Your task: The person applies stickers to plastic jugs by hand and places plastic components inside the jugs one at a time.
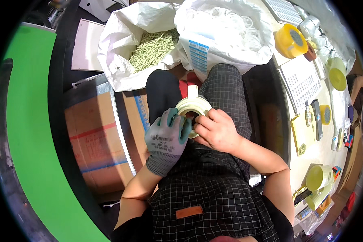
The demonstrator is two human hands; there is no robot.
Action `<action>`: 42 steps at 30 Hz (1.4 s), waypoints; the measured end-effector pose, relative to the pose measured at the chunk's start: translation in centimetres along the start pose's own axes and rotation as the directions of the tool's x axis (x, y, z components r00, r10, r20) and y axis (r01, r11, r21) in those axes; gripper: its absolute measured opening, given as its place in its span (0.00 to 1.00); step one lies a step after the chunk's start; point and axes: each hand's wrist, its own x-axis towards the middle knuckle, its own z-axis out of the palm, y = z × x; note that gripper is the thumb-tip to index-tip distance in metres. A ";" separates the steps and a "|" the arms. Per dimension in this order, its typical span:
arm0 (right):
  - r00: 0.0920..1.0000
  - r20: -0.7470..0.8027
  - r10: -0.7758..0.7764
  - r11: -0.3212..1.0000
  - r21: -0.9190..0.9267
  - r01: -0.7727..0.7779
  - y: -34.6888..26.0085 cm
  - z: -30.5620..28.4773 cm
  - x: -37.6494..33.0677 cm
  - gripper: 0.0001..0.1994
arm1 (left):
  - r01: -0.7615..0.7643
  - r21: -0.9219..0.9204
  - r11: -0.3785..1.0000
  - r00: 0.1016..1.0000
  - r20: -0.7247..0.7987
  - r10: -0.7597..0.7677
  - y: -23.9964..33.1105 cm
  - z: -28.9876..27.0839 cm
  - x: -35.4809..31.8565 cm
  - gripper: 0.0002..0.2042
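Gloved left hand [165,137] grips cream handled cup-like part [194,103] at eight o'clock, probably steadying it; bare right hand [222,131] pinches it at four, likely for finer control.

Grey and teal on the gloved left hand [165,139], pale cream on the round piece [185,105] at its fingertips! White grid across the black apron [213,185] below, yellow-green sticks [154,49] beyond, vivid green panel [34,101] leftward.

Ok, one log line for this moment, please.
left hand: grey-gloved, holding pale cream round hollow part | right hand: bare, holding it too
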 end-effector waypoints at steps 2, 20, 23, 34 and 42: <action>1.000 -0.005 -0.005 1.000 0.008 0.005 0.0 0.4 -0.2 0.21 | 0.015 -0.011 1.000 1.000 0.015 -0.014 -0.1 0.4 -0.1 0.10; 0.610 0.097 0.787 0.528 0.407 -0.746 -2.8 -5.0 -10.0 0.47 | -0.158 -0.692 0.704 0.962 0.052 0.267 2.8 3.9 -1.1 0.29; 0.444 0.308 0.841 0.131 0.680 -0.721 -3.2 -3.7 -13.3 0.45 | -0.232 -0.769 0.595 0.935 -0.008 0.355 2.5 4.1 -0.4 0.27; 0.742 0.301 0.599 0.700 0.255 -0.668 -1.3 -7.4 -7.0 0.44 | 0.129 -0.419 0.899 0.985 -0.047 -0.163 -10.5 15.2 18.1 0.40; 0.659 0.391 0.642 0.536 0.386 -0.751 -0.4 -6.5 -7.7 0.44 | 0.336 -0.891 0.305 0.941 0.330 -0.072 -12.7 17.1 21.9 0.40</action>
